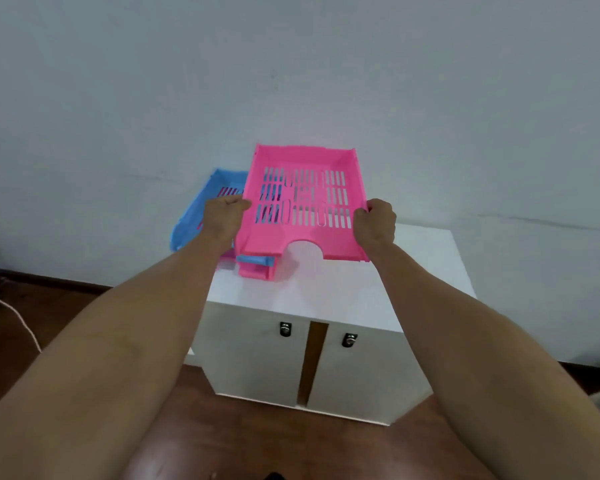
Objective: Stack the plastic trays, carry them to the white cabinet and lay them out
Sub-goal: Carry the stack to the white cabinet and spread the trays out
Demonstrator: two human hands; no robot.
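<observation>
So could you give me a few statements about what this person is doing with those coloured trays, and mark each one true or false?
1. Both hands hold the pink tray, the left hand on one side edge and the right hand on the other. True.
2. The held tray is solid-bottomed. False: its base has rows of slots.
3. A blue tray lies to the left, behind the left hand. True.
4. The white cabinet has its doors shut tight. False: a dark gap shows between the two doors.
5. The floor is white tile. False: it is dark brown.
</observation>
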